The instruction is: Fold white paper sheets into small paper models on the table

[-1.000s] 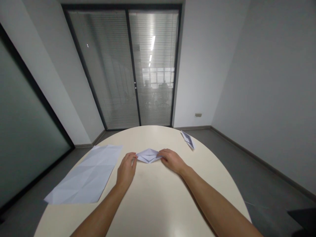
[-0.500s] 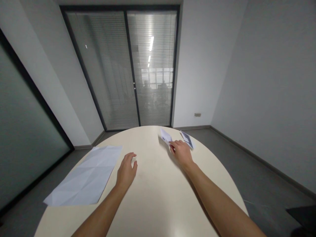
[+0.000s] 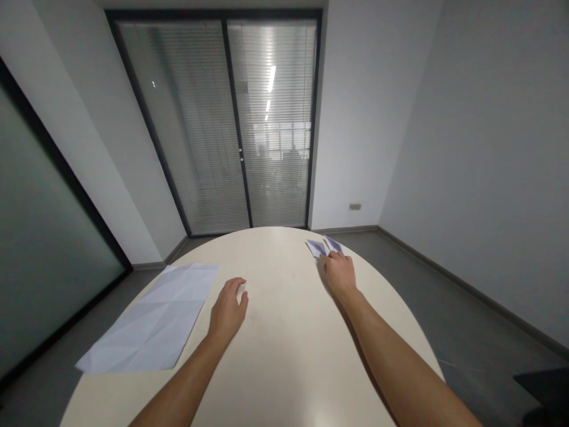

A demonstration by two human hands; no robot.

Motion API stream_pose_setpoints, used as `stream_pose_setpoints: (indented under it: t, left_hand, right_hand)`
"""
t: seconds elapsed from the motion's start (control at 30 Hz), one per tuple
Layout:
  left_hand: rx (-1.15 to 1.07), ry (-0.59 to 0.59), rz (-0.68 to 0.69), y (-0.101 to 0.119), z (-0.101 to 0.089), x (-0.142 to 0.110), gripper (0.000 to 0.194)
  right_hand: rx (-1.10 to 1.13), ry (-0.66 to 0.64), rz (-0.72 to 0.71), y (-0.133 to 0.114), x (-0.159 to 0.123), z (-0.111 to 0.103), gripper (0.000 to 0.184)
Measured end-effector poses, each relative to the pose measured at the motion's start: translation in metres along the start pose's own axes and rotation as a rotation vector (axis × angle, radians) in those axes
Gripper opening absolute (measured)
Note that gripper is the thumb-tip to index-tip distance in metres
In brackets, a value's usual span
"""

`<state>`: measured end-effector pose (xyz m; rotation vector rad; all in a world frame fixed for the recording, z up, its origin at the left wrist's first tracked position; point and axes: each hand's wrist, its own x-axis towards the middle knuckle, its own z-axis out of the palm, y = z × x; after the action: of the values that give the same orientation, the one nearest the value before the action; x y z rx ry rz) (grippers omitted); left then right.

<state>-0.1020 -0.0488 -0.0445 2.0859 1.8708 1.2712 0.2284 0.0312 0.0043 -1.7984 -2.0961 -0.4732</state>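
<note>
My right hand [image 3: 341, 273] is at the far right part of the table, fingers closed on the near corner of a small piece of white and bluish paper [image 3: 315, 248]. Right beside that piece lies a second similar small paper [image 3: 333, 244], partly hidden behind my fingers. My left hand [image 3: 228, 306] rests near the middle left of the table, thumb and fingers apart and curved, holding nothing. To its left lies a large white sheet of paper [image 3: 153, 323] with crossing fold creases.
A round cream table [image 3: 275, 356] spreads out under both arms. The large sheet overhangs the table's left edge. Beyond stand a glass door with blinds [image 3: 275, 178] and grey walls. A dark object [image 3: 544, 385] shows at the lower right.
My right hand has moved right with the small paper, bringing it close beside the other one and lower to the table. My left hand stays nearly still.
</note>
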Motion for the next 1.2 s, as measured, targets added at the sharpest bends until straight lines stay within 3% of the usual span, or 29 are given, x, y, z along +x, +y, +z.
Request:
stream_pose_setpoints:
  t: [0.47,0.63,0.77,0.93,1.07,1.2]
  left_hand:
    - [0.076,-0.043,0.020,0.010,-0.004,-0.002,0.027]
    - [0.258,-0.048,0.028,0.017,-0.014,0.001,0.031]
    - [0.573,-0.078,-0.005,0.017,-0.036,0.006,0.039]
    - [0.868,-0.099,-0.244,0.003,-0.067,0.013,0.048]
    - [0.843,-0.217,-0.410,-0.005,-0.080,0.019,0.047]
    - [0.795,-0.350,-0.407,-0.007,-0.084,0.022,0.042]
  right_hand:
    - [-0.014,-0.019,0.068,0.000,-0.003,0.001,0.041]
    - [0.027,0.010,0.088,-0.005,-0.002,-0.003,0.035]
    - [0.115,0.019,-0.014,-0.017,-0.001,-0.015,0.033]
    - [0.236,-0.028,-0.175,-0.047,-0.008,-0.023,0.027]
    - [0.392,-0.089,-0.361,-0.059,-0.015,-0.011,0.029]
    - [0.527,-0.162,-0.448,-0.052,-0.017,0.008,0.039]
